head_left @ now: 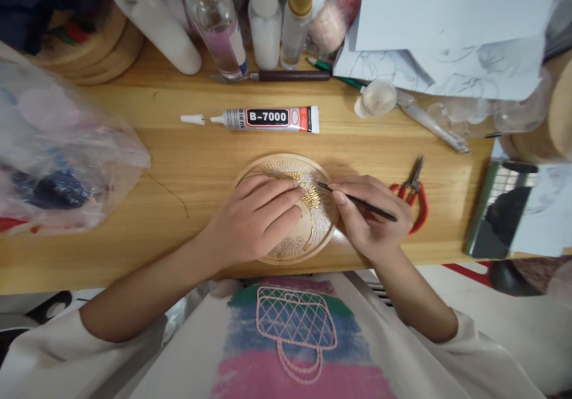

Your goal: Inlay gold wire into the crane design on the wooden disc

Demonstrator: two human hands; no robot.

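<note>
A round wooden disc (268,170) with a drawn pattern and gold wire work lies near the front edge of the wooden table (179,167). My left hand (254,220) rests on the disc, its fingers stretched out and pressing on the gold wire (310,196). My right hand (373,214) is closed round a thin dark tool (357,202), whose tip touches the gold wire at the disc's middle.
A B-7000 glue tube (268,118) with its cap off lies behind the disc. Red-handled pliers (415,199) sit to the right. Bottles (214,18), papers (447,24), a clear plastic bag (53,149) on the left and a dark-handled tool (290,76) crowd the table.
</note>
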